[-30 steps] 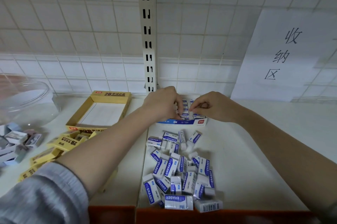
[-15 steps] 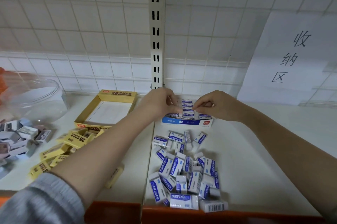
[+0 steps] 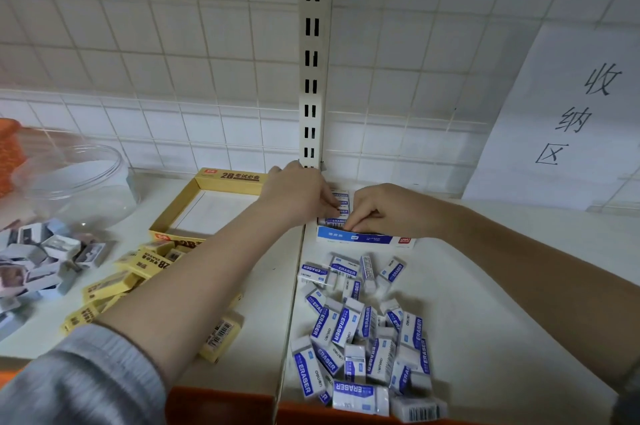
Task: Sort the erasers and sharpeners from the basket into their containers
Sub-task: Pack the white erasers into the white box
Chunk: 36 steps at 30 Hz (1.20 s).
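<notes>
Both hands have stayed at the blue-fronted box (image 3: 363,239) against the wall. Left hand (image 3: 298,196) and right hand (image 3: 384,208) each keep a narrow grip pinching packed erasers (image 3: 337,213) between them, long axes crosswise. Loose erasers (image 3: 363,338) lie nearer the person.

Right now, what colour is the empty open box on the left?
Yellow box with a white floor, clearest in the head view.

1. A white square-tiled wall (image 3: 207,43) is seen behind.
2. A cream slotted metal upright (image 3: 313,54) is fixed to it.
3. A white handwritten paper sign (image 3: 571,119) is posted at right.
4. A white shelf surface (image 3: 502,303) is lit evenly.
</notes>
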### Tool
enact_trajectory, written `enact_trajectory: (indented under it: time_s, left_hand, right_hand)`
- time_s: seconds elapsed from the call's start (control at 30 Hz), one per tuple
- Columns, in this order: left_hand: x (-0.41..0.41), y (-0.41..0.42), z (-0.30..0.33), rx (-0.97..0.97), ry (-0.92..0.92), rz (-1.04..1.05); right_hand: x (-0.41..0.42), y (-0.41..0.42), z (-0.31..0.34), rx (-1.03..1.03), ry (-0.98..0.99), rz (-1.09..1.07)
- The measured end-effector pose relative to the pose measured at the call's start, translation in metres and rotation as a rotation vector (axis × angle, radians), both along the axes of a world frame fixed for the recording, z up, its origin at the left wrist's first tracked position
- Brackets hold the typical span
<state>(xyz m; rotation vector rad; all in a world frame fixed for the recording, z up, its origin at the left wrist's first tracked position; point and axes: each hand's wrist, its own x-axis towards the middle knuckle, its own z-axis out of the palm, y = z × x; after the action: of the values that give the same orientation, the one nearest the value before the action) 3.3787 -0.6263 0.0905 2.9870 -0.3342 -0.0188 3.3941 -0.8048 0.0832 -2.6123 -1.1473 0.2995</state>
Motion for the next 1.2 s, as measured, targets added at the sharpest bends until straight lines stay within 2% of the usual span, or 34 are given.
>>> enact_trajectory:
  time_s: [0.17, 0.37, 0.6, 0.7, 0.87, 1.1, 1.2]
  left_hand:
    - [0.002, -0.003, -0.001, 0.105, -0.068, -0.005]
    - [0.004, 0.001, -0.002, -0.006, -0.014, 0.001]
    - [0.002, 0.001, -0.001, 0.013, -0.025, -0.001]
    - [0.000, 0.002, -0.004, -0.070, -0.008, -0.005]
    - [-0.001, 0.006, -0.019, -0.231, -0.033, 0.001]
    - [-0.004, 0.003, -0.018, -0.146, -0.049, 0.035]
    - [-0.004, 0.005, -0.019, -0.164, -0.039, 0.029]
  right_hand:
    - [0.003, 0.001, 0.001, -0.089, -0.026, 0.038]
    - [0.004, -0.004, -0.003, 0.039, -0.009, -0.015]
    - [0.007, -0.003, 0.015, -0.212, 0.017, 0.064]
    - [0.009, -0.011, 0.020, -0.144, 0.105, -0.004]
    - [0.005, -0.018, 0.011, -0.196, 0.054, -0.005]
    - [0.003, -0.019, 0.008, -0.314, -0.063, 0.040]
    - [0.002, -0.019, 0.007, -0.242, -0.010, 0.005]
